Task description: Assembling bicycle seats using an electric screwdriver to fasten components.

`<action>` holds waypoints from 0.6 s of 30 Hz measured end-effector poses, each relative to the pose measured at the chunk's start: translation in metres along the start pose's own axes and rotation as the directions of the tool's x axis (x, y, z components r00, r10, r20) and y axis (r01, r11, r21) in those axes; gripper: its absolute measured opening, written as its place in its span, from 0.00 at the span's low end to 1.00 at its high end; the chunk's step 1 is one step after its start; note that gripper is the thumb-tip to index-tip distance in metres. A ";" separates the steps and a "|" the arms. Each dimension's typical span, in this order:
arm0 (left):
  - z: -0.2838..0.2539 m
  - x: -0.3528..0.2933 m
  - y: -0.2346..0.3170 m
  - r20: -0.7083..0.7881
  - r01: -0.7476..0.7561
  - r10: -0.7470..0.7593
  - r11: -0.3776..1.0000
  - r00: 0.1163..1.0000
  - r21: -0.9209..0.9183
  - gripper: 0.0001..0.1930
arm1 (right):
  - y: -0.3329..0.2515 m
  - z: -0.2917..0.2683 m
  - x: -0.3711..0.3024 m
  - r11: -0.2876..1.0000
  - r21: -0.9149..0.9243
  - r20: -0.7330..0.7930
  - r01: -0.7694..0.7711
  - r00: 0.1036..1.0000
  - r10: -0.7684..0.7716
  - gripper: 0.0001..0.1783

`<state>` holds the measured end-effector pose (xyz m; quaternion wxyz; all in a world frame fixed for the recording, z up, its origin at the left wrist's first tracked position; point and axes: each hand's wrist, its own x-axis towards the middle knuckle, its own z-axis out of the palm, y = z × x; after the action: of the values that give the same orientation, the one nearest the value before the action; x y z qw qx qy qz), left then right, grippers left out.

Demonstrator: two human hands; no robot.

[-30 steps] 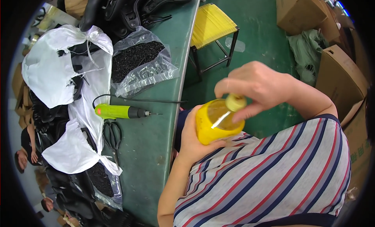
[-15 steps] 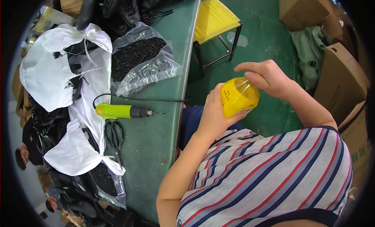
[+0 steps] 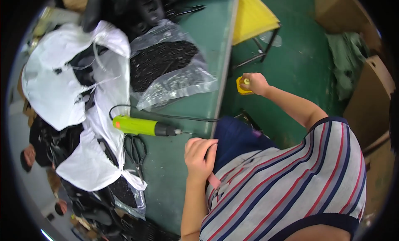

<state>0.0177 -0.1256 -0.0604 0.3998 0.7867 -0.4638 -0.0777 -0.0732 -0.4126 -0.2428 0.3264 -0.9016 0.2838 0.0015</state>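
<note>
My right hand grips a yellow bottle by its neck, out beyond the table edge and low over the floor. A pale round cap shows between the fingers; the hand hides part of the bottle. At the table edge is my left hand, fingers loosely bent and a little apart, with nothing seen in it. Just past its fingertips lies a lime-green electric screwdriver, its thin bit pointing toward the edge. Black-handled scissors lie beside it on the green table.
A clear plastic bag of small black pieces sits on the table. White sacks holding black parts line the far left. Beyond the edge stand a yellow-topped stool, a green sack and cardboard boxes.
My left hand has let go of the bottle and moved left to the table edge. My right hand has taken the bottle by its neck, out away from my body. The view has shifted slightly.
</note>
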 end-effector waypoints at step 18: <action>-0.013 0.012 -0.007 0.020 0.182 -0.185 0.978 0.983 0.107 0.08 | -0.131 0.367 0.077 0.634 0.661 0.182 0.401 0.734 -0.654 0.16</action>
<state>0.0358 -0.1264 -0.0534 0.3422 0.8448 -0.3986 -0.1017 0.1254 -0.1532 -0.4687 0.6217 -0.7783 -0.0879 0.0038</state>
